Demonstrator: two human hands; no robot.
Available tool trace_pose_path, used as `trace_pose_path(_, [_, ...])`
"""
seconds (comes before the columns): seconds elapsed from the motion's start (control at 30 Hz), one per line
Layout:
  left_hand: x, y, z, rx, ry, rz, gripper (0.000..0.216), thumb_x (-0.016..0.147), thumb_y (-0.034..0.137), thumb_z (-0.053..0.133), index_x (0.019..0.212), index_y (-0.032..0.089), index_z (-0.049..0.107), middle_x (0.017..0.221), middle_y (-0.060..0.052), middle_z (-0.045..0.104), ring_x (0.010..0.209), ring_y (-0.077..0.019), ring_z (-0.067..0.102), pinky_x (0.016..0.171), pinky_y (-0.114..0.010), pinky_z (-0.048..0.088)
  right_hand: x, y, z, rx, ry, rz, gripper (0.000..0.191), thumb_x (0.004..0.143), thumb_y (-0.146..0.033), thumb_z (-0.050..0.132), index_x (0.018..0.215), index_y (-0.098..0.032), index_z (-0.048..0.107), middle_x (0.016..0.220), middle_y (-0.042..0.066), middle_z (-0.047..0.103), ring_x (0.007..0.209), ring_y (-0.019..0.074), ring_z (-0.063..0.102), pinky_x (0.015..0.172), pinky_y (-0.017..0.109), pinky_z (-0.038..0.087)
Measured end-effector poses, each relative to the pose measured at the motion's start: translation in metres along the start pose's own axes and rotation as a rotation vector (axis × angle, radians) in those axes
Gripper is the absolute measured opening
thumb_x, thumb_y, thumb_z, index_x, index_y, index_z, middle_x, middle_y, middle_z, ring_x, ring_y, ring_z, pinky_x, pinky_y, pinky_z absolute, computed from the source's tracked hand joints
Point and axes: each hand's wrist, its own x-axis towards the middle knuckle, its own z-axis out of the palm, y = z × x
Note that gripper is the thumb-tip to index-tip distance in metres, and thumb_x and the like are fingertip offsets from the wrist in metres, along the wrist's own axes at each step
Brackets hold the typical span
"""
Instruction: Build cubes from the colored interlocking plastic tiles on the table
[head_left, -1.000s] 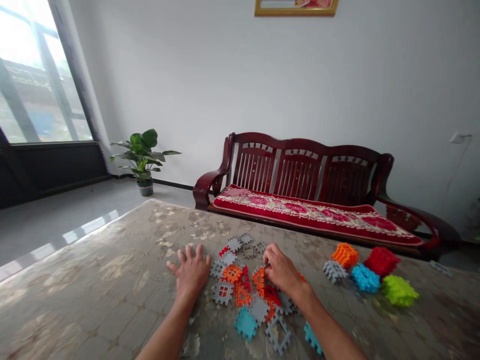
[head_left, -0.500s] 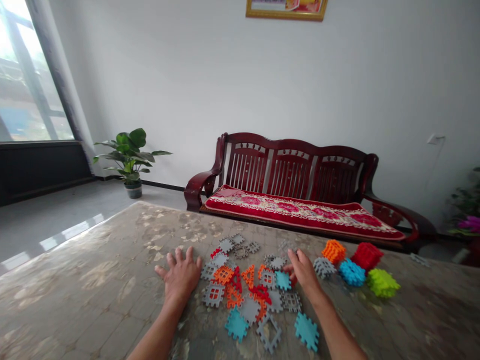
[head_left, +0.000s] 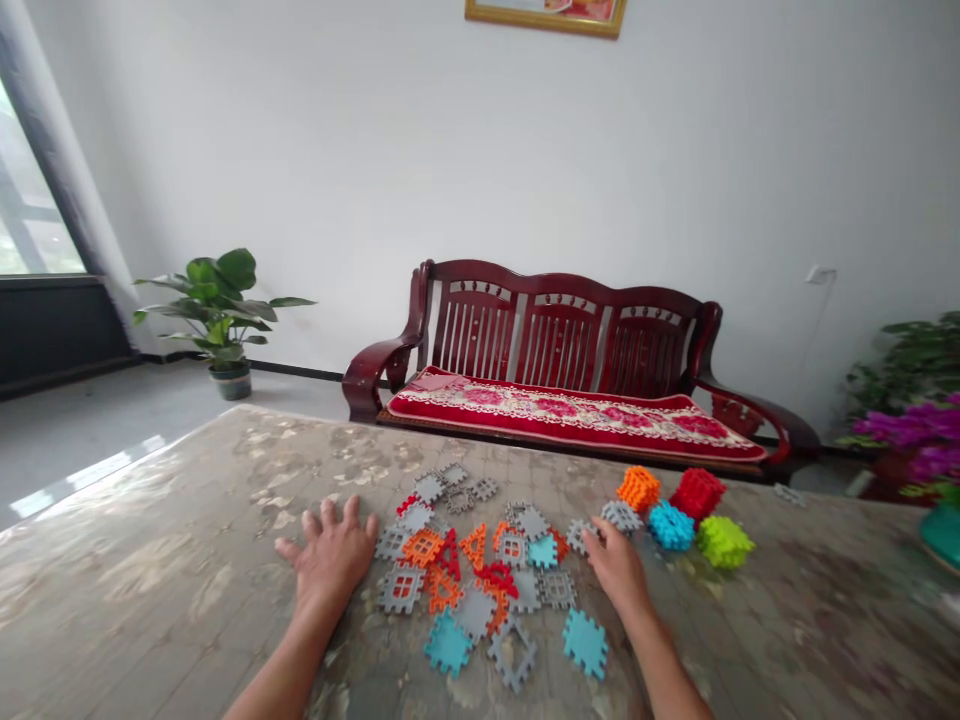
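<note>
My left hand lies flat on the table at the left of a spread of toothed plastic building tiles, fingers apart, holding nothing. On the right, my right hand has its fingertips closed at the edge of a grey openwork tile; its grip is partly hidden. That tile sits just left of a small grey stack. Between my hands lie loose tiles: an orange window tile, a red piece, a turquoise tile, and several grey ones. Another turquoise tile lies near my right wrist.
Right of my right hand stand stacks of tiles: orange, red, blue and lime green. A patterned cloth covers the table. Beyond it is a wooden bench. Purple flowers stand at the right.
The view has turned to the right. My right hand has come closer to the small grey stack, and the grey openwork tile has moved with it. My left hand stays flat.
</note>
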Motion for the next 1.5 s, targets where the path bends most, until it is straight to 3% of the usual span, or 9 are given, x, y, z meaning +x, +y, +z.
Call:
trace_pose_path(0.13, [0.001, -0.001, 0.002, -0.006, 0.014, 0.003, 0.060, 0.095, 0.048, 0.025, 0.144, 0.025, 0.053, 0.158, -0.017, 0.040, 0.147, -0.0425, 0.029, 0.111, -0.074, 0.019, -0.002, -0.001, -0.003, -0.185, 0.002, -0.110, 0.050, 0.074, -0.031, 0.061, 0.121, -0.013, 0.067, 0.123, 0.017, 0.069, 0.119, 0.0300, 0.064, 0.103, 0.039, 0.048])
trace_pose_path(0.33, [0.001, -0.002, 0.003, -0.019, 0.019, 0.014, 0.060, 0.096, 0.048, 0.023, 0.143, 0.025, 0.053, 0.157, -0.018, 0.040, 0.146, -0.0428, 0.030, 0.110, -0.075, 0.019, -0.008, 0.000, -0.005, -0.255, -0.119, -0.154, 0.061, 0.074, -0.019, 0.058, 0.135, -0.013, 0.057, 0.132, 0.016, 0.065, 0.118, 0.0269, 0.064, 0.099, 0.036, 0.049])
trace_pose_path(0.6, [0.002, -0.003, 0.006, -0.026, 0.029, 0.017, 0.061, 0.095, 0.048, 0.024, 0.142, 0.025, 0.055, 0.158, -0.017, 0.039, 0.146, -0.0435, 0.029, 0.110, -0.075, 0.019, -0.019, -0.019, -0.012, -0.362, -0.045, -0.098, 0.061, 0.080, -0.025, 0.060, 0.140, -0.020, 0.050, 0.128, 0.012, 0.068, 0.116, 0.0274, 0.065, 0.090, 0.036, 0.050])
trace_pose_path(0.87, [0.001, -0.001, 0.002, 0.003, 0.014, 0.007, 0.062, 0.095, 0.048, 0.021, 0.142, 0.026, 0.054, 0.158, -0.017, 0.040, 0.146, -0.0423, 0.030, 0.110, -0.074, 0.020, -0.018, -0.020, -0.009, -0.217, 0.104, -0.115, 0.067, 0.085, -0.032, 0.056, 0.148, -0.017, 0.039, 0.130, 0.013, 0.066, 0.114, 0.0282, 0.065, 0.091, 0.038, 0.050])
trace_pose_path(0.97, [-0.001, 0.000, 0.000, 0.002, 0.019, 0.000, 0.061, 0.095, 0.048, 0.023, 0.142, 0.025, 0.054, 0.158, -0.017, 0.039, 0.147, -0.0424, 0.030, 0.111, -0.074, 0.020, -0.020, -0.026, -0.005, -0.153, 0.110, -0.194, 0.056, 0.085, -0.031, 0.054, 0.140, -0.019, 0.051, 0.132, 0.012, 0.065, 0.108, 0.0263, 0.065, 0.095, 0.040, 0.050])
trace_pose_path(1.07, [-0.001, 0.001, -0.002, 0.001, 0.021, 0.006, 0.060, 0.095, 0.046, 0.024, 0.143, 0.025, 0.054, 0.158, -0.017, 0.040, 0.146, -0.0421, 0.031, 0.111, -0.074, 0.020, -0.029, -0.043, -0.003, -0.134, 0.014, -0.374, 0.035, 0.086, -0.025, 0.052, 0.116, -0.025, 0.069, 0.122, 0.007, 0.070, 0.112, 0.0255, 0.062, 0.103, 0.040, 0.046])
trace_pose_path(1.13, [-0.002, 0.001, -0.003, 0.005, 0.010, 0.010, 0.060, 0.096, 0.046, 0.022, 0.143, 0.025, 0.054, 0.158, -0.017, 0.040, 0.146, -0.0420, 0.031, 0.111, -0.074, 0.020, -0.037, -0.057, -0.001, -0.130, -0.100, -0.468, 0.032, 0.084, -0.019, 0.053, 0.107, -0.027, 0.074, 0.115, 0.005, 0.073, 0.112, 0.0243, 0.060, 0.104, 0.038, 0.045])
trace_pose_path(1.3, [-0.003, 0.002, -0.005, 0.015, 0.003, 0.007, 0.060, 0.097, 0.046, 0.022, 0.145, 0.025, 0.052, 0.158, -0.017, 0.040, 0.147, -0.0416, 0.029, 0.111, -0.073, 0.020, -0.052, -0.083, 0.006, -0.201, -0.306, -0.565, 0.044, 0.079, -0.016, 0.060, 0.120, -0.030, 0.072, 0.129, 0.001, 0.069, 0.123, 0.0248, 0.052, 0.110, 0.042, 0.038])
trace_pose_path(1.5, [-0.001, 0.000, 0.001, 0.003, 0.013, 0.004, 0.061, 0.097, 0.047, 0.022, 0.145, 0.025, 0.052, 0.159, -0.017, 0.039, 0.147, -0.0421, 0.028, 0.111, -0.074, 0.019, -0.055, -0.092, 0.009, -0.289, -0.313, -0.613, 0.039, 0.086, -0.022, 0.064, 0.123, -0.031, 0.069, 0.129, 0.001, 0.068, 0.121, 0.0248, 0.051, 0.107, 0.041, 0.039])
